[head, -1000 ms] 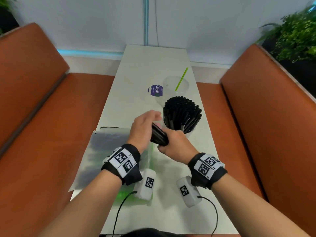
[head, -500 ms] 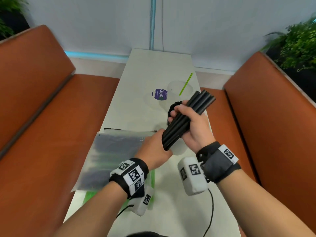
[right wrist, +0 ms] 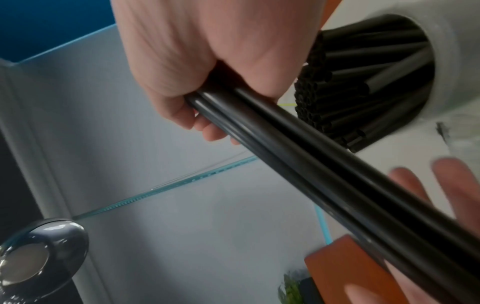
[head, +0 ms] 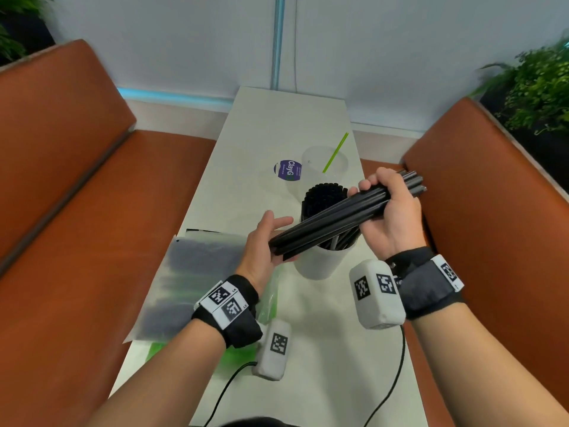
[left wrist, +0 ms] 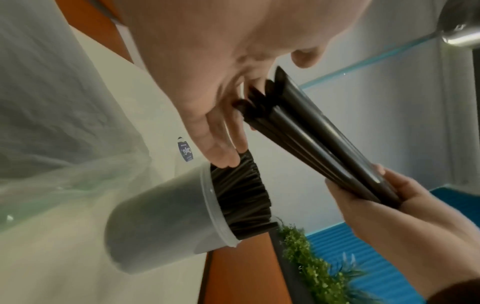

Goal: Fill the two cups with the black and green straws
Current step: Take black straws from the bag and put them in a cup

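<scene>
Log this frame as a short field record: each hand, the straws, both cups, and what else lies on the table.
right hand: grips bundle of black straws
left hand: fingers straight, palm against the bundle's lower end
near cup: packed with black straws
far cup: clear, holds one green straw
table: white; plastic bags at left

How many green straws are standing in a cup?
1. The green straw leans in the far clear cup, behind the near cup packed with black straws. More green ones may lie hidden in the plastic bag.
</scene>
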Motion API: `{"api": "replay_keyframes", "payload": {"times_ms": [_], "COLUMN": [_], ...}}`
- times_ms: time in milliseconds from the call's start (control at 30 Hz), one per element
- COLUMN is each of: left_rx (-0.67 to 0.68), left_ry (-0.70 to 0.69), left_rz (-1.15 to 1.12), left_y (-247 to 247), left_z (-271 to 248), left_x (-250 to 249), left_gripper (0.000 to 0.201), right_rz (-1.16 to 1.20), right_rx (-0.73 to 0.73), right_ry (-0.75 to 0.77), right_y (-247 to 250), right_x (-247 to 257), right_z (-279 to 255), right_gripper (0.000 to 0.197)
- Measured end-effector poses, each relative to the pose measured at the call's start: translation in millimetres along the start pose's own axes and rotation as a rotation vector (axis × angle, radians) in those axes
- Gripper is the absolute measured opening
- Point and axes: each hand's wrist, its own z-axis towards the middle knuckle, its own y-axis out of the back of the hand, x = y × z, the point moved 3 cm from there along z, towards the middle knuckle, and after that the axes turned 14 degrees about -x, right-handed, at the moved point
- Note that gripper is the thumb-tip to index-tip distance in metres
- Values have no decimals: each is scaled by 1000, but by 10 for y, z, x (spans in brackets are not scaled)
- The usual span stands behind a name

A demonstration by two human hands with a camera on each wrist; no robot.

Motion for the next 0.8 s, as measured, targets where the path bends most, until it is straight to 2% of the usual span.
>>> {"api": "replay_keyframes", "payload": {"times_ms": [100, 200, 367, 567, 700, 800], "left_rx": [-12, 79, 279, 340, 338, 323], "left_ry": [-117, -257, -391, -414, -387, -387], "left_rz": [294, 692, 1044, 1279, 1309, 1319], "left_y": [43, -8, -183, -276, -269, -269], "left_z": [115, 179, 174, 141, 161, 195], "left_x": [102, 256, 367, 322, 366, 370], "left_gripper": [24, 46, 71, 84, 83, 81], "right_rz": [-71, -167, -262, -314, -423, -582], "right_rx": [8, 44, 22, -34, -38, -12], "right_ry": [101, 146, 205, 324, 417, 521], "right_y": [44, 69, 94, 70, 32, 37], "right_x": [206, 280, 255, 305, 347, 325], "right_z": [97, 167, 263, 416, 502, 556], "right_gripper": [18, 18, 17, 18, 19, 6]}}
